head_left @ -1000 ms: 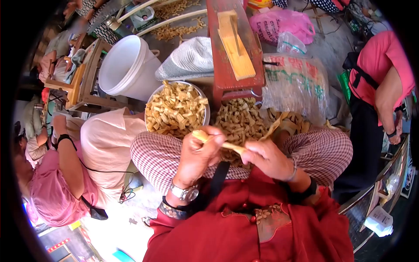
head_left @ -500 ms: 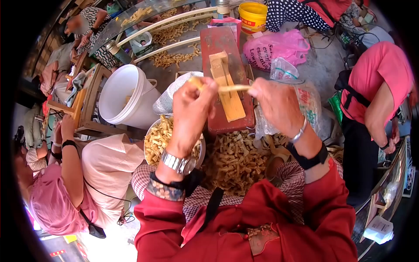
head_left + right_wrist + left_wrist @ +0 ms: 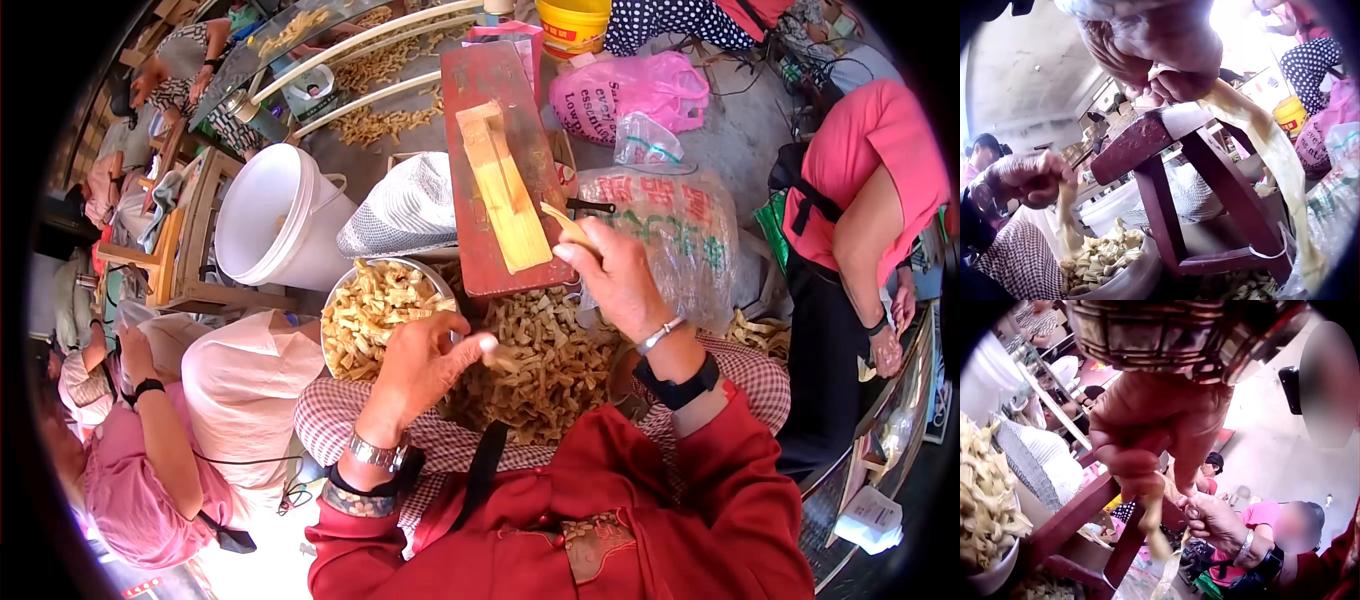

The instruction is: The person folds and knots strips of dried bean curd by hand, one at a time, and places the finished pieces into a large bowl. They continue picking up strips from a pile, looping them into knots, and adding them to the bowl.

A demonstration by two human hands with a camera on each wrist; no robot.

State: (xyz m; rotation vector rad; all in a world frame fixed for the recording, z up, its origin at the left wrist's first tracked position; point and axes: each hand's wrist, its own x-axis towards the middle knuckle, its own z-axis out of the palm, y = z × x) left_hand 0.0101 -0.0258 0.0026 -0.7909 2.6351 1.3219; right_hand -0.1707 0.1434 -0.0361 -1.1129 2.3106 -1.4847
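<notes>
"Pale strip (image 3: 1270, 147): where is it?"

"By the near end of the red bench (image 3: 482, 262), pinched in the right hand (image 3: 628, 285); its long end hangs down in the right wrist view."

"And the left hand (image 3: 415, 365)?"

"Just beneath it shows a short, blurred piece (image 3: 1069, 219); whether gripped or loose, I cannot tell."

"Around them?"

"A round basin (image 3: 1141, 275) heaped with folded pieces (image 3: 375, 305), a loose pile (image 3: 540, 370) between the checked trouser legs (image 3: 330, 410), and a wooden block (image 3: 520, 235) lying on the bench."

Bright head view with lower-left glare (black, curved edges), hazier wrist views
</notes>
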